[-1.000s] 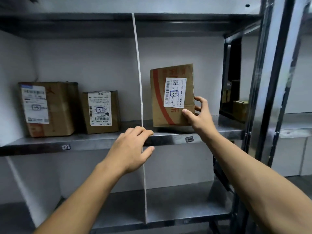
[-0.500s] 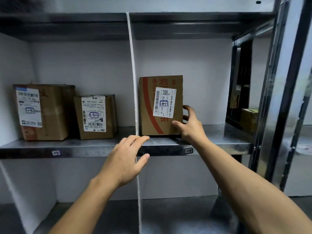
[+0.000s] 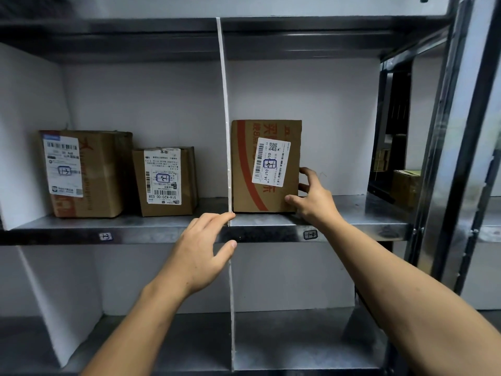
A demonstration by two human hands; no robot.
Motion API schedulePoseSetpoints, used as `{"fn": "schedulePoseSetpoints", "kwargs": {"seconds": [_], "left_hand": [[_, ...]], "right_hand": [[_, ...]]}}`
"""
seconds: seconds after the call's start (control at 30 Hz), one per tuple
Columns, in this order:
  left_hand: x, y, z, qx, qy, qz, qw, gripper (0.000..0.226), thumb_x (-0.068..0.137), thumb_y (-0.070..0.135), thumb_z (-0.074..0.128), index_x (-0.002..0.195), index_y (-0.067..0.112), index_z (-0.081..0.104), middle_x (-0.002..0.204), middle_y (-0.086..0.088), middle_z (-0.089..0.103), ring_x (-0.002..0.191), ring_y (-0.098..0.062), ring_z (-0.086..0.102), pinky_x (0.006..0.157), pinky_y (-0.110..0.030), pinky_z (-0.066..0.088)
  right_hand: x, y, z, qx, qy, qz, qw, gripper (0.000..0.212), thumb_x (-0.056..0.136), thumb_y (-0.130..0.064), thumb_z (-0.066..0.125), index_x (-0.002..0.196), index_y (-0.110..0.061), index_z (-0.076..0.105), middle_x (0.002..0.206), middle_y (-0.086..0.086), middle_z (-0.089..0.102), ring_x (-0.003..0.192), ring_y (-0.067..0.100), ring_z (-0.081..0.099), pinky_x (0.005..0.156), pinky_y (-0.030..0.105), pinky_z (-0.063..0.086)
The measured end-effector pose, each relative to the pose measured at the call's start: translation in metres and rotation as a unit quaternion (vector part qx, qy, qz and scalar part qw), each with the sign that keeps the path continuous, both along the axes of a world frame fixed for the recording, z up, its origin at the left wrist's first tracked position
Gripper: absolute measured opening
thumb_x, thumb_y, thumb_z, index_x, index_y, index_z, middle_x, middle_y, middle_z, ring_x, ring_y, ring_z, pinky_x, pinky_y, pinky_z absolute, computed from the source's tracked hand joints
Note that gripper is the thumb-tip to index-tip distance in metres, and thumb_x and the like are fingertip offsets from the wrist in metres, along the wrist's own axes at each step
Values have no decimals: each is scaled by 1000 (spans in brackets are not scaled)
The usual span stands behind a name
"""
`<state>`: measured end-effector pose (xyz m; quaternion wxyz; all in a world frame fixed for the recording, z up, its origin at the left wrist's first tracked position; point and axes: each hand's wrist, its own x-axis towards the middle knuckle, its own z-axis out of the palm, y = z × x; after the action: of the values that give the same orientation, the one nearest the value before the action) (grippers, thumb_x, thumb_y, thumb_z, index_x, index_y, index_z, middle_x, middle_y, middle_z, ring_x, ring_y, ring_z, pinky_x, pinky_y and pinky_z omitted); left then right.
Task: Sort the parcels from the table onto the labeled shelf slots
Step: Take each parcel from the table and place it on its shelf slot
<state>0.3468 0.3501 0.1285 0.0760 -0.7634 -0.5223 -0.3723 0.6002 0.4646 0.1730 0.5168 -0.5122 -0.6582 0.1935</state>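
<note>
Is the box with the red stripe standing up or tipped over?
Standing up. The red-striped box sits flat on the shelf, sides vertical; the right hand holds its corner.

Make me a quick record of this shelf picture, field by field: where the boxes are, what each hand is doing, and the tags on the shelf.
shelf: metal shelf, split by a white divider
left slot: larger box and smaller box, upright, side by side
right slot: red-striped box, upright, close beside the divider
right hand: grips the red-striped box's right edge
left hand: open, holding nothing, at the shelf's front edge
tags: left tag, right tag, handwritten
</note>
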Motion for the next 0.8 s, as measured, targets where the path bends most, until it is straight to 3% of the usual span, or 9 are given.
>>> {"fn": "schedulePoseSetpoints", "kwargs": {"seconds": [0.1, 0.2, 0.37, 0.5, 0.67, 0.8], "left_hand": [[-4, -5, 1, 8, -6, -1, 1000, 49, 92, 38, 57, 139, 35, 44, 130, 19, 47, 120, -3, 41, 97, -21, 32], [-7, -10, 1, 5, -10, -8, 1000, 49, 92, 35, 58, 139, 35, 44, 129, 19, 47, 120, -2, 41, 99, -22, 32], [-11, -14, 0, -6, -6, -22, 1000, 49, 92, 37, 56, 139, 35, 43, 130, 18, 47, 122, -4, 41, 101, -24, 34], [-6, -15, -3, -14, 9, -43, 999, 49, 92, 38, 55, 140, 34, 43, 132, 15, 47, 123, -7, 42, 104, -30, 37], [17, -15, -12, -23, 33, -81, 996, 49, 93, 38, 55, 140, 30, 44, 134, 9, 48, 123, -13, 42, 106, -37, 39], [47, -18, -32, -33, 47, -128, 990, 56, 86, 50, 42, 136, 27, 48, 131, 7, 51, 118, -16, 47, 102, -36, 40]], "right_hand": [[-2, -2, -1, -3, -16, -18, 1000, 70, 89, -21, 74, 146, -35, 34, 141, 6, 58, 117, 27, 61, 96, 40, 55], [-4, -6, -1, -6, -26, -40, 999, 72, 89, -26, 75, 148, -33, 34, 142, 8, 56, 109, 25, 60, 94, 38, 53], [-1, -22, -7, 27, -57, -105, 992, 67, 92, -32, 70, 149, -21, 37, 144, 12, 52, 134, 28, 47, 108, 40, 38], [1, -49, -24, 65, -129, -116, 983, 54, 96, -34, 62, 145, -16, 45, 142, 9, 50, 132, 27, 46, 107, 37, 37], [12, -94, -59, 125, -336, -194, 913, 44, 95, -40, 56, 132, -16, 54, 130, 8, 58, 118, 30, 54, 93, 43, 50], [38, -134, -93, 85, -410, -233, 878, 43, 92, -44, 51, 125, -16, 56, 120, 10, 60, 108, 33, 59, 81, 42, 52]]}}
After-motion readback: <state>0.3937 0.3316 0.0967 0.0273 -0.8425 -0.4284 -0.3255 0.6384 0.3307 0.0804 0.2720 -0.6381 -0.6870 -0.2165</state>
